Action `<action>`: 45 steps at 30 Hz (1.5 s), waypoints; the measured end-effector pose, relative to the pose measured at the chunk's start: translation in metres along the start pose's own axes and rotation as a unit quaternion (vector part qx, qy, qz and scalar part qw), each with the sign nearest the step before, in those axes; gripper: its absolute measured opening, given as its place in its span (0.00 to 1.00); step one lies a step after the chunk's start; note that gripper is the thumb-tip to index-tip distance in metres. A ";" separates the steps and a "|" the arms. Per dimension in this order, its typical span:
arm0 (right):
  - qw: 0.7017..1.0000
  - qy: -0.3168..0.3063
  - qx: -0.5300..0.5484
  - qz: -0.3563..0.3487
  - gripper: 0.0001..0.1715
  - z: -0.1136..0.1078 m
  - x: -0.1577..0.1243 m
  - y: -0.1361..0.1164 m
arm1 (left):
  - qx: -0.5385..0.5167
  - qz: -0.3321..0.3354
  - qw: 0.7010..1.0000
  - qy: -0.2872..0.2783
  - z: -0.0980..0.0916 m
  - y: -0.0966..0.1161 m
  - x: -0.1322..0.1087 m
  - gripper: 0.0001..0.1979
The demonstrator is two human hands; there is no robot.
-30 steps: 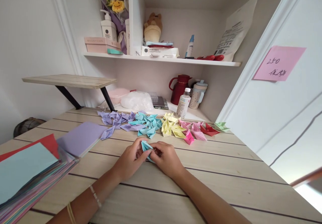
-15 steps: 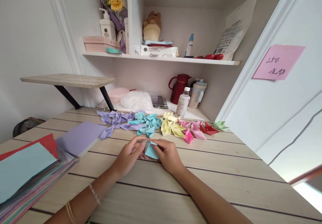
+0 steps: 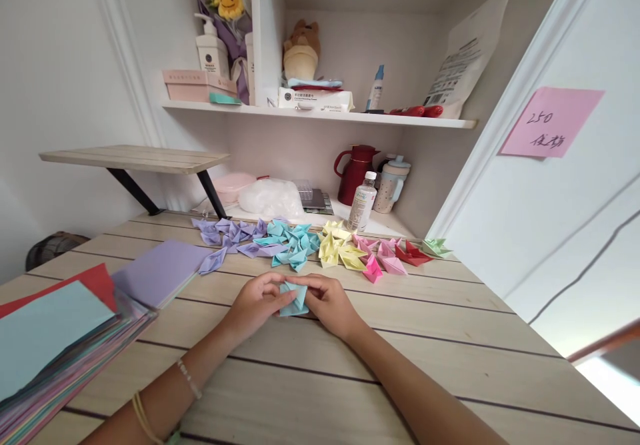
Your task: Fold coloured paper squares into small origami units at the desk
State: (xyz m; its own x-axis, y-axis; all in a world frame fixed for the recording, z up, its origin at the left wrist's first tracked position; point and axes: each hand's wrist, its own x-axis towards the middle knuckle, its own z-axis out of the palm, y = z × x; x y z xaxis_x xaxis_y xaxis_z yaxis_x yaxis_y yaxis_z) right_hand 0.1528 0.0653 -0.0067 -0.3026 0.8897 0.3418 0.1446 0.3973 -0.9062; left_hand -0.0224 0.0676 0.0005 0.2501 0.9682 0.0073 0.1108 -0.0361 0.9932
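A half-folded light blue paper piece [image 3: 294, 298] lies low over the wooden table [image 3: 450, 345], pinched from both sides. My left hand [image 3: 257, 304] grips its left side with curled fingers, and my right hand [image 3: 327, 302] grips its right side. Just beyond my hands a row of finished paper boats runs across the table: purple boats [image 3: 227, 237], blue boats [image 3: 290, 242], yellow boats [image 3: 337, 250], pink boats [image 3: 381, 262], a red boat [image 3: 411, 254] and a green boat [image 3: 436, 247].
A thick stack of coloured paper sheets [image 3: 60, 338] fills the left of the table, with a purple sheet [image 3: 159, 270] on top nearer the middle. Behind the boats stand a plastic bottle [image 3: 362, 202], a red jug [image 3: 356, 173] and a mug. A pink note [image 3: 550, 122] sticks on the right wall.
Both hands have turned and flattened the blue piece, bringing it lower toward the table. The camera has tipped slightly, so the scene sits a little higher.
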 end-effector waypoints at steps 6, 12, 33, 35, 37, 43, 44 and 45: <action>0.984 -0.062 0.141 0.086 0.27 -0.002 -0.002 0.002 | -0.040 0.007 0.999 0.012 -0.002 0.003 0.000 0.17; 0.982 -0.074 0.157 0.081 0.27 -0.003 -0.001 0.002 | -0.073 0.003 0.997 0.010 -0.004 0.006 -0.002 0.16; 0.975 0.044 0.210 0.062 0.16 -0.005 0.005 0.011 | -0.084 0.030 0.996 -0.002 -0.001 0.001 -0.003 0.16; 0.973 0.041 0.219 0.066 0.18 -0.005 0.005 0.011 | -0.087 0.033 0.995 -0.021 -0.001 -0.001 -0.002 0.17; 0.973 0.039 0.217 0.065 0.19 -0.005 0.005 0.010 | -0.093 0.038 0.995 -0.028 -0.001 -0.002 -0.002 0.20; 0.972 0.051 0.219 0.063 0.29 -0.004 0.004 0.006 | -0.119 0.038 0.991 0.043 -0.002 -0.004 0.001 0.17; 0.974 0.052 0.213 0.063 0.31 -0.003 0.004 0.006 | -0.115 0.035 0.992 0.048 -0.002 -0.004 0.001 0.17; 0.975 0.054 0.204 0.061 0.31 -0.003 0.004 0.006 | -0.109 0.034 0.992 0.050 -0.003 -0.003 0.001 0.17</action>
State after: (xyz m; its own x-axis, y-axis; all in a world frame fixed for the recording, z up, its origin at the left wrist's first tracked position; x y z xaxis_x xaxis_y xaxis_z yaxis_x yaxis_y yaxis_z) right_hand 0.1556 0.0716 -0.0101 -0.2021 0.9521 0.2294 -0.2213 0.1838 -0.9577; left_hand -0.0249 0.0697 -0.0026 0.1522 0.9855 0.0749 -0.1162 -0.0574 0.9916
